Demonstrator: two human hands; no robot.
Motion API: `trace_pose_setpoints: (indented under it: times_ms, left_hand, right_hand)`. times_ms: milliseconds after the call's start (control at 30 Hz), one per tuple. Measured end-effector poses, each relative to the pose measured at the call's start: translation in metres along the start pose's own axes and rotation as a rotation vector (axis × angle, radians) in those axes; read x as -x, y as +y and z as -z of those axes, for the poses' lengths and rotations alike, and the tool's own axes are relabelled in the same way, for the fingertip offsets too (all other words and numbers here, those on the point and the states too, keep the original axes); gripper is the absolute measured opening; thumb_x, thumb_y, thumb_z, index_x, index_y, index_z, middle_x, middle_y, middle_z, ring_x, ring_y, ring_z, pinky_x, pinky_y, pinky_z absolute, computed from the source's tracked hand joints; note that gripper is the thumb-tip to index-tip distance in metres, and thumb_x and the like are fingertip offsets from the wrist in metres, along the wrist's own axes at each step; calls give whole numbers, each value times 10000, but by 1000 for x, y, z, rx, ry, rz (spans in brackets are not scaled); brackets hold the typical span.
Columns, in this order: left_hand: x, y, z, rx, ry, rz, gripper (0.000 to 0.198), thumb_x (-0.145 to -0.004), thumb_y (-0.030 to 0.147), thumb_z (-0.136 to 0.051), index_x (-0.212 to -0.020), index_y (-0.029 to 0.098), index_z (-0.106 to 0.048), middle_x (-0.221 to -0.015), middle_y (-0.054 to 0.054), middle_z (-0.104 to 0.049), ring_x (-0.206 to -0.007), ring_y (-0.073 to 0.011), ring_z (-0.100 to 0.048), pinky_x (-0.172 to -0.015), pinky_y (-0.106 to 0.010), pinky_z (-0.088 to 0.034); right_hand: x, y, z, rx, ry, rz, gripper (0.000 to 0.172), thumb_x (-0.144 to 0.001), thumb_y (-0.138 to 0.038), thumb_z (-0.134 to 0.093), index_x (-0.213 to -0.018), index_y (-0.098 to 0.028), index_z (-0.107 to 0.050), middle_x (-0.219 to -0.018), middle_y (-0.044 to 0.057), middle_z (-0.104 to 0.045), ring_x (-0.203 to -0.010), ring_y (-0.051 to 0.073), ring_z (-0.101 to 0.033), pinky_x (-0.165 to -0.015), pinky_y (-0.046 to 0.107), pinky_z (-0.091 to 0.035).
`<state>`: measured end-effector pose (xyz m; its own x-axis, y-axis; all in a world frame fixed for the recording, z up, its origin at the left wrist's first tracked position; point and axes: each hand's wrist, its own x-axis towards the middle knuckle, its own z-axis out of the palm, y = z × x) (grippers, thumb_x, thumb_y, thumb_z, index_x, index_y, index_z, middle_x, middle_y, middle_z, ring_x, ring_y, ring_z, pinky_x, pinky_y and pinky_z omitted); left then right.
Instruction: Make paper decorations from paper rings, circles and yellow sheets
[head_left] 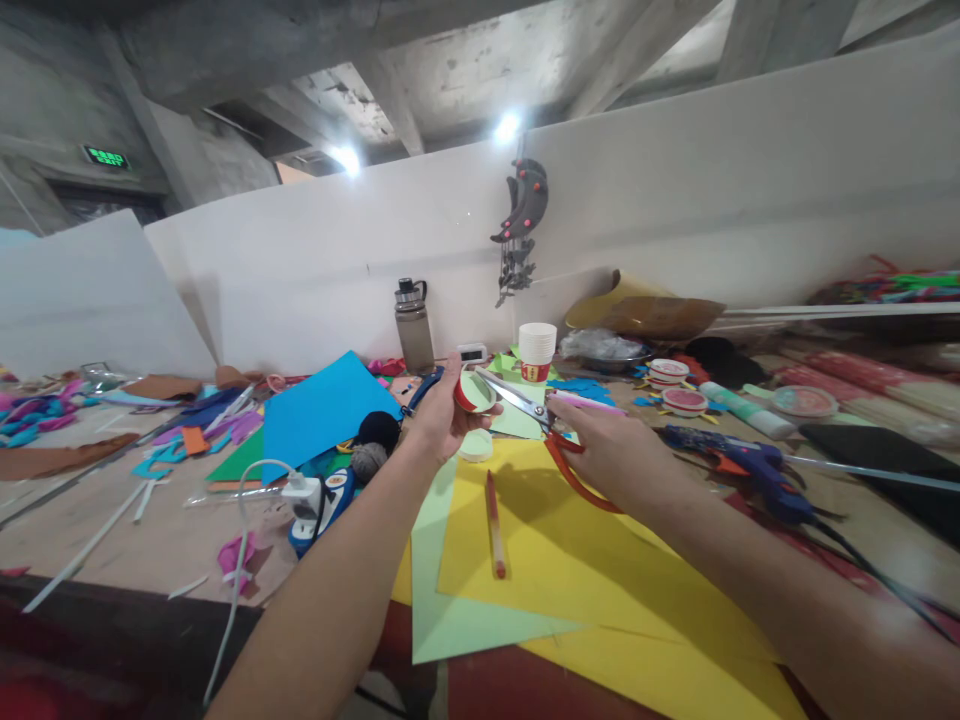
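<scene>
Head camera has the left hand (444, 405) gripping a cup piece (476, 392), red outside and pale inside, with the right hand (600, 440) closed around the orange handles of the scissors (537, 410). The piece looks held up off the table, over the far end of the yellow paper (585, 550) and nearer the person than the stacked cups (537, 345). For a tidy cut, probably best to take short snips, feed the piece round into the blades instead of twisting the scissor wrist, and park the left fingertips well off the blade line. As for direction, the scissors point away and to the left, long axis slanting from the handles up to the tips. The piece's hollow side roughly faces the scissors; its own axis is hard to call.
</scene>
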<state>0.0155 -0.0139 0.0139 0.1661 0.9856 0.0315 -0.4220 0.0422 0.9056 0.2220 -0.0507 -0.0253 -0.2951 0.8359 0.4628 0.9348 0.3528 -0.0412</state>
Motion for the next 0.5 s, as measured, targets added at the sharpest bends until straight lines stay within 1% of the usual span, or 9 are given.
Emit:
trace_pose_setpoints:
  times_ms: [167,367,500]
  left_hand:
    - [1,1,0,-27,24,-1,527,-829,632,-538,-856,119,-655,-652,-69,-687,-541,-194,-682,-371,-223,-471]
    - [1,0,0,-25,4,28,513,-833,614,-548,-913,122,-665,-659,-62,-693,-525,-183,-676,-362,-214,-464]
    - [1,0,0,-42,-23,67,514,-849,601,-534,-922,109,-664,-711,-95,-715,-551,-190,-689,-357,-201,-447]
  right_hand:
    - [1,-4,4,8,-2,-12,423,-883,-289,-445,-1286,-228,-559,-1209,128,-672,-1010,285,-662,-771,371,-523]
    - [1,-4,4,39,-5,-22,443,-878,-299,-462,-1307,-230,-543,-1254,127,-651,-1035,294,-653,-749,360,-518]
    - [0,-4,3,66,-39,-31,454,-868,-285,-482,-1316,-238,-538,-1229,118,-666,-965,274,-675,-701,330,-511]
